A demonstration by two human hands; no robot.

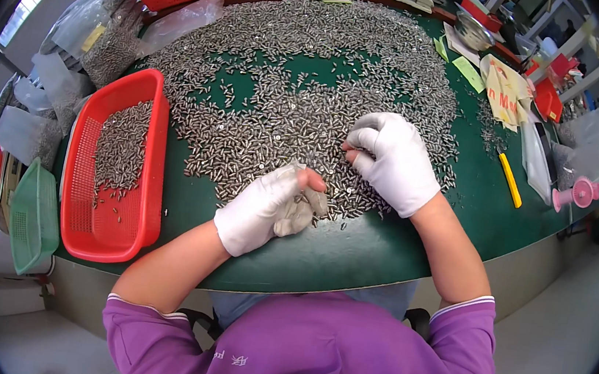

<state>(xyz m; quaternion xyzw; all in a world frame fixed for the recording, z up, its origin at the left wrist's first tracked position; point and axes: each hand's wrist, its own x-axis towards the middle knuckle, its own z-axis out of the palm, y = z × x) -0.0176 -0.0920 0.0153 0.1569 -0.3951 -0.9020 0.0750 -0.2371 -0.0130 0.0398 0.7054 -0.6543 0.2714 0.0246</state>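
A wide spread of small shiny metal pins (270,121) covers much of the green tabletop in front of me. My left hand (260,208), in a white glove with the thumb tip bare, rests at the near edge of the spread with its fingers curled in. The glove fingers look greyed, and what they close around is hidden. Just beyond it to the right, my right hand (394,164), gloved in white with bare fingertips, is bent down over the pins. Its thumb and fingers are drawn together at the pile; anything between them is too small to make out.
At the left stands a red perforated basket (150,170) partly filled with pins, beside a green basket (33,219). Clear bags of parts (112,44) lie behind them. A yellow-handled tool (509,180), a pink fan (581,194) and paper slips (467,73) lie at the right.
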